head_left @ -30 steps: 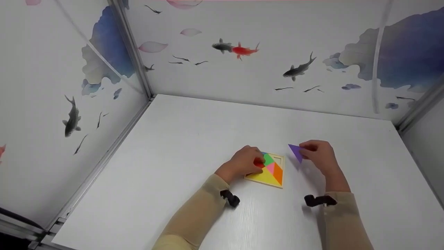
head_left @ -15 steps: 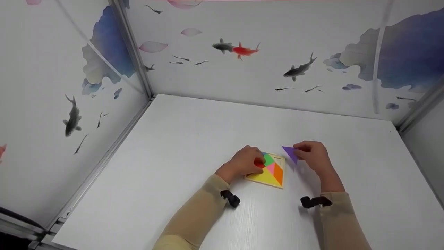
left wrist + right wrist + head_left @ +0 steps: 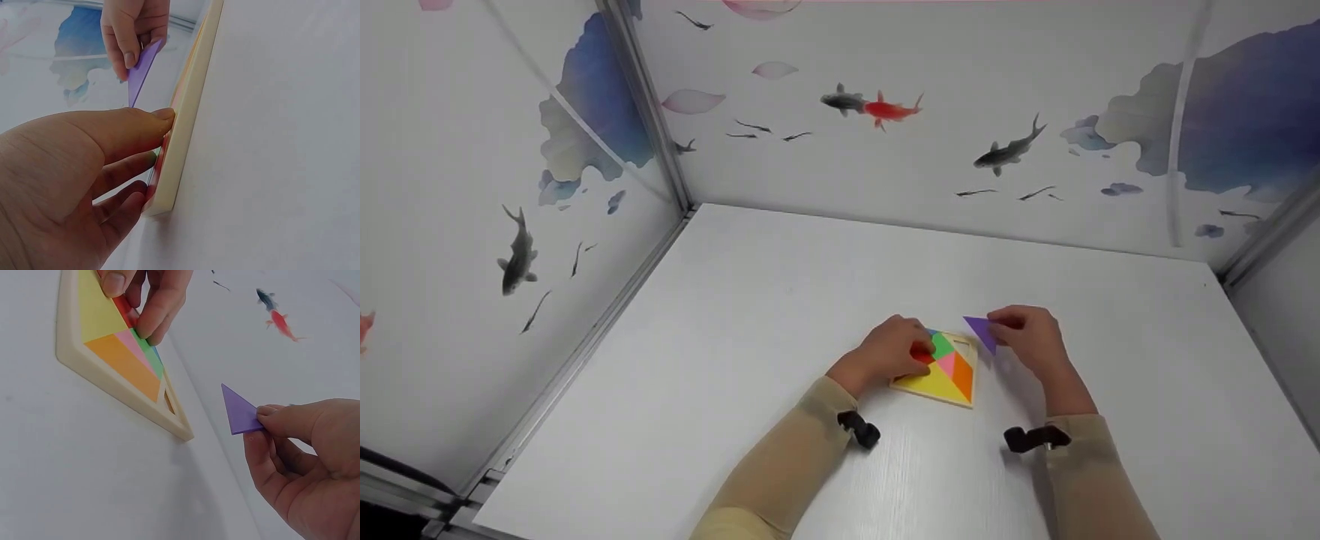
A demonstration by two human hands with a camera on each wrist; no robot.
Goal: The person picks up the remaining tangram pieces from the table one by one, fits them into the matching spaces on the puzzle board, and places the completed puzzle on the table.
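Observation:
My right hand [image 3: 1030,339] pinches a purple triangle [image 3: 241,413] between thumb and fingers, raised just beyond the far right corner of a square wooden tangram tray [image 3: 67,354]. At that corner the tray shows a bare triangular recess [image 3: 169,402]. In it lie a yellow triangle [image 3: 98,309], an orange piece [image 3: 126,365], a pink triangle [image 3: 135,346], a green piece [image 3: 151,359] and a red piece [image 3: 125,309]; a bit of blue shows at the far edge. My left hand [image 3: 891,347] rests its thumb and fingertips on the tray's left part, partly covering the red piece.
The tray lies on a white tabletop [image 3: 750,322]. White panels printed with fish and blue leaf shapes stand at the back [image 3: 885,172] and left [image 3: 450,150]. A black wrist camera [image 3: 859,430] sits on the left cuff, another camera [image 3: 1035,439] on the right.
My right hand has moved left with the purple triangle, from clear of the tray's right side to close by its far right corner. The left hand and the tray have stayed put.

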